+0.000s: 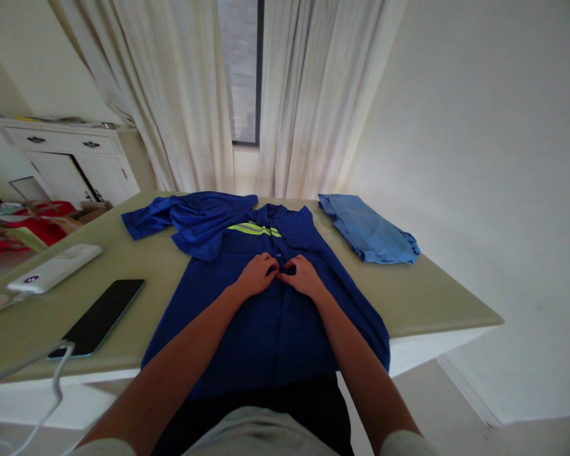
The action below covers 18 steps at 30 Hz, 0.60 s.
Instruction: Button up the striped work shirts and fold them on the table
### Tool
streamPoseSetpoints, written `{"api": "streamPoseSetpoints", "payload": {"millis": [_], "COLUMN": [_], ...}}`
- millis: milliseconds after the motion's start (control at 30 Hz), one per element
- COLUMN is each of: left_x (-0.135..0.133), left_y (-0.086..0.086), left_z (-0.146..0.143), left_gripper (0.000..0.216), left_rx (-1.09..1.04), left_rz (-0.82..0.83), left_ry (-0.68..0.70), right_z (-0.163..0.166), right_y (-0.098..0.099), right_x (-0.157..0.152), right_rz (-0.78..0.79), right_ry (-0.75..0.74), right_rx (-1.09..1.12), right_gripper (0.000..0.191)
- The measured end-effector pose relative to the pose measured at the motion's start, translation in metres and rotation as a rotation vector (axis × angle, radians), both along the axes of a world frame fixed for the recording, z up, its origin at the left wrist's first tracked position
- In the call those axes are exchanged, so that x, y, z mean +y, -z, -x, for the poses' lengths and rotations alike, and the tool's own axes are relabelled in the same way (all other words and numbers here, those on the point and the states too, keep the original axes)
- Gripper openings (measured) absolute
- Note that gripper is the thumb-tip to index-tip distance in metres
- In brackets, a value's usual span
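Observation:
A dark blue work shirt with a yellow-green and grey stripe across its chest lies front up, its collar toward the far edge and its hem hanging over the near edge. One sleeve spreads loosely to the far left. At the button front, below the stripe, my left hand pinches the cloth with thumb and fingers. My right hand pinches the opposite side of the front, its fingertips close to those of the left. The exact bit of cloth or button between the fingertips is too small to make out.
Folded light blue cloth lies at the right on the greenish table. A black phone, a white power bank and a white cable are at the left. Curtains hang behind; a wall stands right.

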<state>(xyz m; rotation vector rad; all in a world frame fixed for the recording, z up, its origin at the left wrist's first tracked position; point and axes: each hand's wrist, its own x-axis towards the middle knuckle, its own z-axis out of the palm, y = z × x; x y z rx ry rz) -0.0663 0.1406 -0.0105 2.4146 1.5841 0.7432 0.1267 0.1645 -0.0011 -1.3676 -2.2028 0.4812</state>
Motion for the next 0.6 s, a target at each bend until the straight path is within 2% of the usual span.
{"api": "streamPoseSetpoints", "payload": {"millis": [67, 133, 400, 600], "left_x": [0.003, 0.004, -0.002, -0.004], "left_y": [0.003, 0.004, -0.006, -0.009], "left_z": [0.013, 0.021, 0.013, 0.007], "left_gripper": [0.018, 0.018, 0.012, 0.011], "left_rx": [-0.087, -0.129, -0.075, -0.025], "left_rz": [0.021, 0.021, -0.020, 0.011], "left_ry": [0.108, 0.158, 0.157, 0.144], "right_z": [-0.002, -0.003, 0.001, 0.003], "right_y": [0.000, 0.000, 0.000, -0.001], "right_x": [0.002, 0.003, 0.002, 0.001], "right_rz": [0.014, 0.007, -0.062, -0.126], "right_ry": [-0.023, -0.027, 0.044, -0.018], "right_rx": [0.004, 0.008, 0.016, 0.061], "right_gripper": [0.031, 0.026, 0.003, 0.012]}}
